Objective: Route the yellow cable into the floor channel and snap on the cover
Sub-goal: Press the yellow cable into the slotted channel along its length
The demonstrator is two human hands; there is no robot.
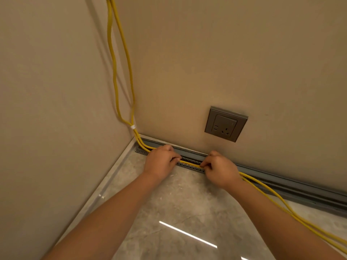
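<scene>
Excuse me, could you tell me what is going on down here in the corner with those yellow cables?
A person is laying the yellow cable into the grey floor channel along the foot of the wall, below a wall socket. The left hand and the right hand each pinch the cable over the open, slotted part of the channel. Near the corner it already runs in the channel; to the right it lies loose on the floor.
</scene>
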